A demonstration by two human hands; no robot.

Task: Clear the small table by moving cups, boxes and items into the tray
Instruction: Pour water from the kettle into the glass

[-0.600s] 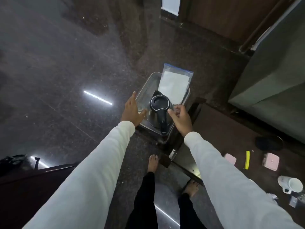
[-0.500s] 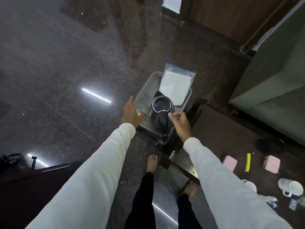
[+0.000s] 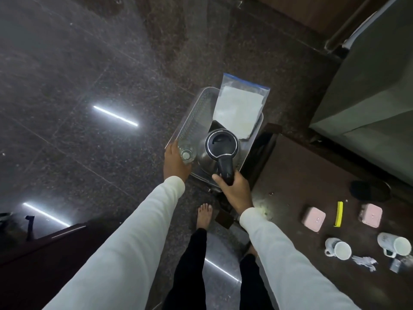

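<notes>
The right hand point(image 3: 234, 189) has shifted since a moment ago: it was hovering by the kettle's lid, and now its fingers point(image 3: 218, 178) are wrapped around the black handle of the kettle point(image 3: 220, 148), which stands in the clear tray point(image 3: 190, 121). The left hand point(image 3: 175, 163) still grips the tray's near left corner, fingers curled over the rim beside a small glass point(image 3: 186, 155). A zip bag point(image 3: 240, 108) leans at the tray's far end. On the worktop point(image 3: 290, 175) remain two pink boxes point(image 3: 312, 218), a yellow comb point(image 3: 339, 214) and two white cups point(image 3: 338, 248)
</notes>
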